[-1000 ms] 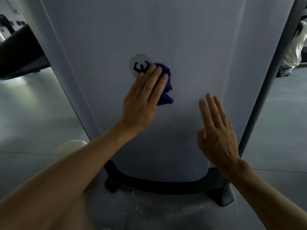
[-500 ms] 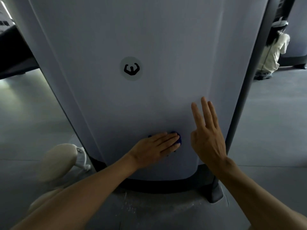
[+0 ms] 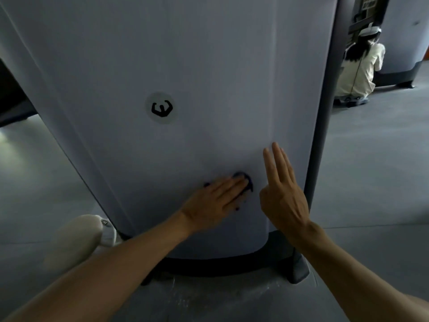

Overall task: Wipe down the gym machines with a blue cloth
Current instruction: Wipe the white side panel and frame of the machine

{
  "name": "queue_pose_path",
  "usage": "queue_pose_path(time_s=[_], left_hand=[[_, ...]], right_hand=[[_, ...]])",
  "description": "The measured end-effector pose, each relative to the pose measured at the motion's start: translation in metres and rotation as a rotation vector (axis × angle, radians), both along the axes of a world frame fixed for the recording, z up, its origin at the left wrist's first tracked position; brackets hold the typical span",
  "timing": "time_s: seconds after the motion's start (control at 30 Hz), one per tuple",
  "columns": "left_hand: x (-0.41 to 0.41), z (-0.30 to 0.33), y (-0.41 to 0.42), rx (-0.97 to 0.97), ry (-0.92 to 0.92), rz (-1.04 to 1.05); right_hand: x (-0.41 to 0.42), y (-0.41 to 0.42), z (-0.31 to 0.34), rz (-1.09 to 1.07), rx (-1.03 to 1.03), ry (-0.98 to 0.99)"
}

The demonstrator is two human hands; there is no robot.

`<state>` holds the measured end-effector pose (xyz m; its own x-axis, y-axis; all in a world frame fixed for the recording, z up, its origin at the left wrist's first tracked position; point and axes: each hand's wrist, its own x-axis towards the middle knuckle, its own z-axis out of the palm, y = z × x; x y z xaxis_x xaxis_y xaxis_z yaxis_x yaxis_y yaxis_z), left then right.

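Note:
A tall grey machine cover panel (image 3: 197, 66) with a round logo sticker (image 3: 161, 108) fills the view. My left hand (image 3: 216, 201) lies flat with straight fingers low on the panel, pressing the blue cloth (image 3: 247, 182) against it. Only the cloth's edge shows past my fingertips. My right hand (image 3: 282, 194) is raised just to the right, three fingers straight and resting on the panel, index finger curled, holding nothing.
The panel sits on a black base (image 3: 232, 263) with a foot (image 3: 298, 270) at the lower right. A dark upright post (image 3: 325, 112) edges the panel. My knee in light trousers (image 3: 79, 238) is at lower left. A person (image 3: 357, 63) crouches by another machine (image 3: 406, 38) at the back right.
My left hand slid the cloth from beside the logo sticker down to the lower part of the panel, then held there. My right hand stayed on the panel.

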<state>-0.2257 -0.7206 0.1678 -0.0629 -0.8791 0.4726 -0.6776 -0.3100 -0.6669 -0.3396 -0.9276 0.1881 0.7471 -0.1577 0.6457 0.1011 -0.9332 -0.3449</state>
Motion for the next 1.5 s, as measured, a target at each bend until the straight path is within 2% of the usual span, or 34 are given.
queue_pose_path(time_s=[0.03, 0.1, 0.23, 0.3, 0.43, 0.5, 0.57, 0.67, 0.73, 0.87, 0.93, 1.1, 1.2, 1.3, 1.43, 1.5], left_hand=[[-0.001, -0.022, 0.006, 0.114, -0.027, 0.020], [-0.004, -0.041, 0.012, 0.214, -0.064, 0.079], [-0.001, -0.008, 0.009, 0.186, -0.174, 0.058], [0.000, 0.041, 0.000, -0.010, -0.166, 0.066], [0.002, 0.135, -0.030, -0.539, -0.104, 0.092], [0.003, 0.136, -0.041, -0.613, -0.057, 0.061], [0.000, 0.097, -0.043, -0.489, -0.027, 0.021], [-0.004, 0.011, -0.032, -0.080, -0.014, 0.003], [-0.004, -0.023, -0.023, 0.124, -0.049, 0.045], [-0.003, -0.005, -0.020, 0.206, -0.142, 0.044], [-0.004, 0.031, -0.023, 0.120, -0.176, 0.039], [-0.007, 0.143, -0.053, -0.421, -0.151, 0.069], [-0.006, 0.150, -0.066, -0.558, -0.069, 0.069], [-0.006, 0.095, -0.065, -0.422, -0.030, 0.003], [-0.007, -0.007, -0.038, 0.074, -0.085, 0.022], [-0.006, -0.019, -0.030, 0.200, -0.132, 0.076]], right_hand=[[-0.001, -0.001, -0.004, 0.008, -0.002, 0.004], [-0.002, -0.002, -0.007, 0.019, 0.000, 0.009], [-0.003, -0.008, -0.006, 0.001, -0.007, 0.022], [-0.004, -0.011, -0.002, -0.028, 0.007, 0.001], [-0.002, -0.017, 0.001, -0.060, 0.034, -0.030], [-0.001, -0.017, 0.001, -0.060, 0.045, -0.033], [0.000, -0.014, 0.000, -0.051, 0.054, -0.025], [-0.001, -0.010, -0.005, -0.028, 0.049, 0.001], [-0.003, -0.009, -0.010, -0.011, 0.033, 0.013], [-0.007, -0.016, -0.015, -0.007, 0.005, 0.035], [-0.008, -0.020, -0.016, -0.004, -0.009, 0.024], [-0.011, -0.027, -0.009, 0.001, 0.029, -0.003], [-0.011, -0.028, -0.004, -0.014, 0.056, -0.025], [-0.011, -0.026, -0.002, -0.020, 0.079, -0.028], [-0.011, -0.025, -0.011, -0.007, 0.055, 0.054], [-0.010, -0.025, -0.015, 0.008, 0.044, 0.059]])
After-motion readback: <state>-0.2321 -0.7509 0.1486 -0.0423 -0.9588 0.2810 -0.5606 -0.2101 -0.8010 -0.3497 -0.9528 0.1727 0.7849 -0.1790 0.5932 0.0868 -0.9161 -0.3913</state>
